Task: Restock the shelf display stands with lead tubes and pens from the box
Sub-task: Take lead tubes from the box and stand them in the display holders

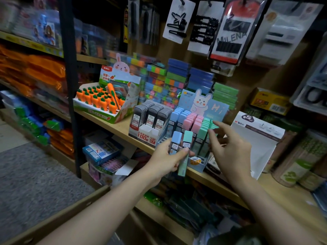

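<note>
My left hand (165,160) grips two lead tubes upright in front of the shelf: a blue-capped tube (175,141) and a longer green tube (185,152). Just behind them stands the pastel bunny display stand (200,106), filled with rows of blue, pink and green lead tubes. My right hand (230,149) hovers at the stand's right front with loosely spread fingers, its fingertips at the green row (205,127), and it holds nothing. To the left stands a grey lead-tube stand (150,121) marked 0.7.
A carrot-shaped pen display (104,99) sits further left on the wooden shelf (122,129). A white M&G box (256,138) stands to the right, with pencil tubs (299,161) beyond. Hair-clip cards (178,20) hang above. A cardboard box edge (58,220) lies below my arms.
</note>
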`<state>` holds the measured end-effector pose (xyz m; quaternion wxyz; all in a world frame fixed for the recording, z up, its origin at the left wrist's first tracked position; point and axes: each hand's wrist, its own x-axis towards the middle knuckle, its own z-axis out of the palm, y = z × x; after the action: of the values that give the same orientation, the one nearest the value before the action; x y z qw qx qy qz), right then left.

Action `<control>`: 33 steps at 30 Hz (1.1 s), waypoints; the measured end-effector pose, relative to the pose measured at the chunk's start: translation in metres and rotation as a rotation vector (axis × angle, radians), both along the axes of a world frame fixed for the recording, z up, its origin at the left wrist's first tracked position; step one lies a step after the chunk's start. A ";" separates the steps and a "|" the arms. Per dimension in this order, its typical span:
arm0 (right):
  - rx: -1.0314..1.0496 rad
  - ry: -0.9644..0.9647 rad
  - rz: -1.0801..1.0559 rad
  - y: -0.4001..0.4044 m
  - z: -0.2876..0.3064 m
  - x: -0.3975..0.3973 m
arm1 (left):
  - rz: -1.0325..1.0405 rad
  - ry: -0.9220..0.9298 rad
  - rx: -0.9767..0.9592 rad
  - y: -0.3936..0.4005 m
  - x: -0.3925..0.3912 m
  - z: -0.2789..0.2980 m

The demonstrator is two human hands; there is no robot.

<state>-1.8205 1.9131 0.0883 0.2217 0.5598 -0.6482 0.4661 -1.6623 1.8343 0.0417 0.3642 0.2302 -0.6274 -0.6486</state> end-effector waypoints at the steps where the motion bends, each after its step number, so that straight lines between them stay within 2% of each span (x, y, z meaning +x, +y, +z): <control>1: 0.004 -0.055 0.048 0.002 0.001 0.003 | -0.006 -0.003 -0.003 0.001 0.000 0.001; 4: 0.173 -0.231 0.259 0.006 -0.001 0.013 | 0.003 -0.047 -0.031 0.006 -0.003 0.001; 6: 0.254 -0.191 0.286 0.007 -0.001 0.015 | 0.009 -0.065 -0.059 0.009 -0.005 0.000; 11: 0.282 -0.235 0.356 0.010 0.000 0.012 | -0.007 -0.039 -0.062 0.011 -0.009 -0.002; 13: 0.239 -0.235 0.352 0.010 0.002 0.009 | 0.010 -0.014 -0.049 0.010 -0.010 -0.002; 18: -0.114 -0.367 0.217 0.016 0.010 -0.021 | 0.069 0.055 0.112 0.000 -0.006 0.001; 22: -0.095 -0.321 0.200 0.015 0.001 -0.024 | 0.043 0.125 0.232 -0.011 -0.003 -0.004; 29: -0.007 -0.243 0.198 0.004 -0.006 -0.025 | 0.081 0.137 0.167 -0.015 0.000 -0.016; 33: 0.010 -0.271 0.189 0.006 -0.004 -0.028 | 0.129 0.095 0.113 -0.016 0.000 -0.018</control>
<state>-1.8486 1.9189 0.0840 0.0845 0.5515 -0.6189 0.5529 -1.6625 1.8180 0.0232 0.4210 0.2594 -0.5555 -0.6685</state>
